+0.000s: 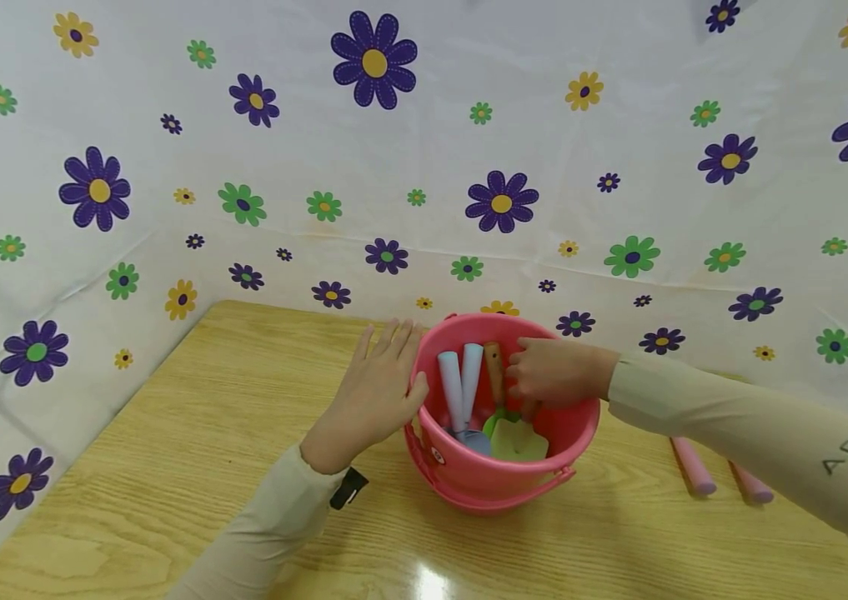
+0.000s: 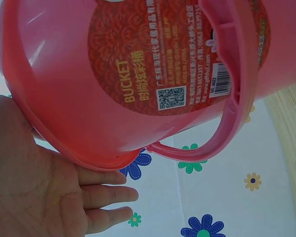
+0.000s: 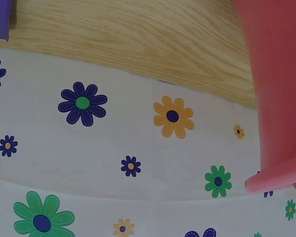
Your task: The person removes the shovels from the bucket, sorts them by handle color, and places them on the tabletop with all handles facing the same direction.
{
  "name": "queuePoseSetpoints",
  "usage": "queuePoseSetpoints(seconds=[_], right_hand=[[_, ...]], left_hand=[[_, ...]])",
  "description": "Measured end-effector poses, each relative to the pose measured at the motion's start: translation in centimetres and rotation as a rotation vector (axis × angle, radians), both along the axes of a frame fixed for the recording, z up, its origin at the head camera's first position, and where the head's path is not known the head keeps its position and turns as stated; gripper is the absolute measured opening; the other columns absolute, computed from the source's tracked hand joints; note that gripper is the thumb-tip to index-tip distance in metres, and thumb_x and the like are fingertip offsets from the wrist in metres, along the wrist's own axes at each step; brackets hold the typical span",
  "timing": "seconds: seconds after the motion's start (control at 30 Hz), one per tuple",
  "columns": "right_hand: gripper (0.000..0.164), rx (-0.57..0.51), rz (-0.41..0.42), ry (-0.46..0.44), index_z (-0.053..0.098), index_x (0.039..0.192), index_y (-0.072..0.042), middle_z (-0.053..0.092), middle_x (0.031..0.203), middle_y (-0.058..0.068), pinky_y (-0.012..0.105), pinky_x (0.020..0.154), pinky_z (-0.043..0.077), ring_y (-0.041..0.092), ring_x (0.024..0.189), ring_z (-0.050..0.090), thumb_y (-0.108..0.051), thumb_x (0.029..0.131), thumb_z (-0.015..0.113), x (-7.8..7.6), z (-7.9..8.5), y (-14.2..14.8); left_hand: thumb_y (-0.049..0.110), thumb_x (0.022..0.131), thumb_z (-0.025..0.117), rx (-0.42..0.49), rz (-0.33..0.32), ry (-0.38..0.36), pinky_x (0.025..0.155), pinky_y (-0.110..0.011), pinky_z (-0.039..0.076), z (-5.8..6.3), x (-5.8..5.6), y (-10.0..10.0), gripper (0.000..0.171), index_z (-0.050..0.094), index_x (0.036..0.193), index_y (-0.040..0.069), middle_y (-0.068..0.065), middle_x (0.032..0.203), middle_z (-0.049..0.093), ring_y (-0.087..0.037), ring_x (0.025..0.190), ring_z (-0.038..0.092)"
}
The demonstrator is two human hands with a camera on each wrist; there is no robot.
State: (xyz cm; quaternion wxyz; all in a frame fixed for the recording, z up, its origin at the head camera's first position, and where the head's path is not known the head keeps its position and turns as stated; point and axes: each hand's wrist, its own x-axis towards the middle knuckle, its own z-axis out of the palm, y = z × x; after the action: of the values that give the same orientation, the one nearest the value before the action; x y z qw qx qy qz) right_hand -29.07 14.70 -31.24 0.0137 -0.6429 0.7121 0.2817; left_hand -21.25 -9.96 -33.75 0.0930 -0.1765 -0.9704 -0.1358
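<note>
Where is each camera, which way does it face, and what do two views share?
Head: on the head, facing forward and down at the pink bucket; left hand, right hand and both sleeves show.
Left wrist: on that wrist, facing the bucket's labelled outside; palm and fingers show.
Right wrist: on that wrist, facing table and flowered cloth; no clear hand.
Head and left wrist share bucket and left hand.

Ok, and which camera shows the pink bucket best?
The head view: it shows the pink bucket from rim to base, and into its mouth. The left wrist view gives a cropped close-up of its label and handle; the right wrist view shows just part of its wall and rim.
</note>
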Motion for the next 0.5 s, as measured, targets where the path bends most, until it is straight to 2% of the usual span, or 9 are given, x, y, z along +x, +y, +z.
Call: queuePoseSetpoints(seconds=[0.33,0.5], right_hand=[[0.027,-0.007,-0.031,0.009,0.075,0.096,-0.031,0.073,0.093,-0.003,0.027,0.077,0.052,0.012,0.084,0.065,-0.046,0.075,0.073,0.35,0.2,0.06],[0.026,-0.003,-0.026,-0.005,0.074,0.099,-0.034,0.073,0.094,-0.004,0.028,0.078,0.052,0.012,0.086,0.065,-0.042,0.074,0.075,0.37,0.45,0.18]], left_hand=[[0.029,0.093,0.042,-0.007,0.0,0.005,0.118,-0.053,0.01,-0.2,-0.15,0.01,0.06,0.03,0.147,0.004,-0.014,0.153,0.031,-0.033,0.145,0.021],[0.029,0.093,0.042,0.0,-0.003,0.005,0.118,-0.053,0.009,-0.22,-0.15,-0.02,0.06,0.03,0.147,0.004,-0.015,0.153,0.031,-0.033,0.145,0.021]])
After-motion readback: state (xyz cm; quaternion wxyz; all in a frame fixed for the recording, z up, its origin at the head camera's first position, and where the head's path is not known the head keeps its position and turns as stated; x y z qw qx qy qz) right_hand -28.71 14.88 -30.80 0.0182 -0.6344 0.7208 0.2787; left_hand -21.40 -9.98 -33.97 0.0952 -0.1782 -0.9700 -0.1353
